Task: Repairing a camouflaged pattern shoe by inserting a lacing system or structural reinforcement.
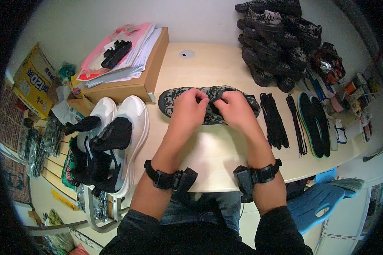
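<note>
With our left hand (190, 106) and right hand (235, 107) we pinch one camouflage shoe (212, 119) at its opening; beside the right hand, black laces (273, 121) lie on the bench (208, 157).

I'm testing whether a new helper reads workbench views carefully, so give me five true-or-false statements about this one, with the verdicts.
1. The left hand and right hand both touch the camouflage shoe. True.
2. The black shoelaces lie to the left of that shoe. False: they lie to its right.
3. The white sneakers are to the left of the camouflage shoe. True.
4. The insoles lie on top of the cardboard box. False: they lie on the table, right of the shoelaces.
5. The pile of camouflage shoes stands at the table's near edge. False: it is toward the back, by the wall.
</note>
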A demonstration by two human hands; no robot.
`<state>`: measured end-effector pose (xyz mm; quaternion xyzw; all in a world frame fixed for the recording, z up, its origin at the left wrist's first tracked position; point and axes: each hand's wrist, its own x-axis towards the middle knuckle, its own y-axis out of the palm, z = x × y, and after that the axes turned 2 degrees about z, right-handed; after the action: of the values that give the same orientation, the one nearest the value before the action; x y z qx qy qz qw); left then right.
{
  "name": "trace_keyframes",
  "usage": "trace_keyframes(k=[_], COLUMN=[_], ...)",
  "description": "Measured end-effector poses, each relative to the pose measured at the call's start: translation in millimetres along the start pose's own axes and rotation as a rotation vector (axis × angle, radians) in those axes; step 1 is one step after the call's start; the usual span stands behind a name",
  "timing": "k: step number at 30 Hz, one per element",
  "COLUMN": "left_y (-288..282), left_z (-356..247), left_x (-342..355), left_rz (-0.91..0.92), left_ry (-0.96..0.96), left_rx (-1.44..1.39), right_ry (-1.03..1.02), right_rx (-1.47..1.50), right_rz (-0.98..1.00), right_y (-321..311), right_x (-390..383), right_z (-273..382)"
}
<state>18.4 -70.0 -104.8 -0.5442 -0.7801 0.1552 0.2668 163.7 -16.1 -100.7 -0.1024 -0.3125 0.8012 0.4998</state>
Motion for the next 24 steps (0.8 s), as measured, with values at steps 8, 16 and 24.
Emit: trace_keyframes(k=[8, 16, 24], left_y=[3.3, 3.1, -13.6], left_z=[-13.9, -16.4, -18.7], left_x=[-6.3, -6.5, -3.2], left_rz=[-0.031, -0.19, -0.028], left_ry=[0.053, 0.189, -0.093], left_rx=[0.174, 0.258, 0.024], right_ry=[0.048, -0.093, -0.035], right_rx=[0.057, 0.122, 0.125], right_rz=[0.101, -0.006, -0.007], right_y=[3.1, 4.2, -2.5], right_x=[4.6, -1.4, -6.7], right_z=[-19.0, -8.3, 5.5])
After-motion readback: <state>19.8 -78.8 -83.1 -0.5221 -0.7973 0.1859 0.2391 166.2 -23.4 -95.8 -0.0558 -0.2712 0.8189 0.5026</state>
